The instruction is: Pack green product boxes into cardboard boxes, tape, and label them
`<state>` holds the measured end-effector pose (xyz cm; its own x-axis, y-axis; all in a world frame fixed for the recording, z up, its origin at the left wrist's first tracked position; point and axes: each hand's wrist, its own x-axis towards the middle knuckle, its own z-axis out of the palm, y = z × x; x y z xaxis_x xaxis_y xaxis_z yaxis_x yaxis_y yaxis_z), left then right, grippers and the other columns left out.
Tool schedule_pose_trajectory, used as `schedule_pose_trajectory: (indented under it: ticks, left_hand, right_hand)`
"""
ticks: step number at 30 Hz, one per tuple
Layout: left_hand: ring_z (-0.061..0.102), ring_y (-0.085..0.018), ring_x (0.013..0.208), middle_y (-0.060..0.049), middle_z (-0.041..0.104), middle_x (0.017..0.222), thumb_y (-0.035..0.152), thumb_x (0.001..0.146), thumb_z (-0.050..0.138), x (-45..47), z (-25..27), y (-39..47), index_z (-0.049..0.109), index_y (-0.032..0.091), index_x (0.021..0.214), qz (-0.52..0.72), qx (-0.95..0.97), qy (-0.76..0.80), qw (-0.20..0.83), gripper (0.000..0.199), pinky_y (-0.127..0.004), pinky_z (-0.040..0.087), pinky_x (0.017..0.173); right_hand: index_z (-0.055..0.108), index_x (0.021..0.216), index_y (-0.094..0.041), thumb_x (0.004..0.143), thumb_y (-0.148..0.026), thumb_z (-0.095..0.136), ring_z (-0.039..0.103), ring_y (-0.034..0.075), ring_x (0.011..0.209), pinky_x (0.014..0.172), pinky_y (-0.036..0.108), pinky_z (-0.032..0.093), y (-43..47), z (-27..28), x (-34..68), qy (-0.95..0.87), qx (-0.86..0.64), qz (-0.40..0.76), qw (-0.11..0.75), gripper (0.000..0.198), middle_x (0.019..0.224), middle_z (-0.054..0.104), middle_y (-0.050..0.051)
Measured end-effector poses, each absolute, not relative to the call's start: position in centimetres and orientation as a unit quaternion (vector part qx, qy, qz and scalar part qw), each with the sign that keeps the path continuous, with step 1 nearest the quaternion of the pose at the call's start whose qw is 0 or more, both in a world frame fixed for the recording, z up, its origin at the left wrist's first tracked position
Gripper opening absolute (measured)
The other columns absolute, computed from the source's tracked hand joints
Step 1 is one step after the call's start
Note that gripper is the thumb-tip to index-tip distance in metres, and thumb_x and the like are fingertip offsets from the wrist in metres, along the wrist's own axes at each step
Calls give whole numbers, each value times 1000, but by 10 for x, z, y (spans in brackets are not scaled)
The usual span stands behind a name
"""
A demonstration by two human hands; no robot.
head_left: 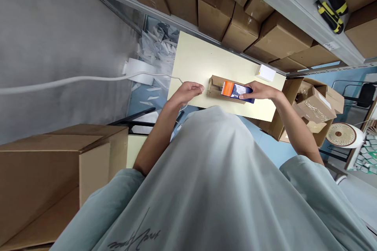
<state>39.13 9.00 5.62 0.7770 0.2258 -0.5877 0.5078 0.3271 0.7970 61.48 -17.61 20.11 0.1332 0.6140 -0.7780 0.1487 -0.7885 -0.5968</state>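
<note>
My right hand [259,90] grips a small flat dark blue and orange packet [228,88], thumb on top and fingers mostly hidden underneath. The packet lies over a narrow brown cardboard box [216,82] on a pale yellow tabletop [194,57]. Just left of that box hovers my left hand [190,91], its fingers loosely curved and nothing visible in them. A white cable [112,79] passes behind the left hand. Further right on the table is a small white box [266,73].
Shelves with brown cartons [216,13] run along the far side, with yellow-black tools [330,15] above. A large open carton [44,180] stands at lower left, another carton [275,125] at right. Plastic scraps [160,47] and a white roll [140,71] lie left; a fan [343,135] is far right.
</note>
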Motion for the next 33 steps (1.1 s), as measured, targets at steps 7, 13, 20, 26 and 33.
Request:
schedule_pose_trajectory:
  ticks: [7,13,20,26,33]
  left_hand:
    - [74,-24,88,-7,79,84,36,72,90,403,39,80,80,18,78,-80,600,348,716,21,-40,62,95]
    - [71,-23,81,-6,76,76,29,75,87,411,19,80,79,19,75,-96,611,368,694,13,-39,59,92]
    - [67,-20,76,-4,74,73,24,72,89,424,-3,78,78,19,70,-129,596,403,682,12,-36,56,85]
    - [68,-21,79,-2,70,67,25,72,91,434,-11,60,73,17,62,-127,596,411,678,22,-32,55,82]
    - [80,-27,100,-12,84,97,29,67,101,425,-17,54,84,12,104,-101,556,480,671,44,-38,65,92]
  right_hand:
    - [66,82,-20,66,-91,89,53,14,68,62,28,42,-173,173,622,-271,-750,579,170,77,71,62,-2]
    - [70,87,-19,67,-91,86,50,13,68,64,28,42,-169,159,622,-278,-744,584,169,77,71,60,-4]
    - [68,83,-19,68,-91,88,52,14,68,64,28,41,-165,153,619,-275,-754,575,159,77,71,61,-2]
    - [67,82,-19,70,-89,88,50,13,69,64,27,38,-158,153,620,-276,-765,568,131,74,71,59,-3]
    - [67,81,-19,69,-90,86,49,14,70,66,27,38,-152,159,614,-279,-770,561,120,74,71,57,-3]
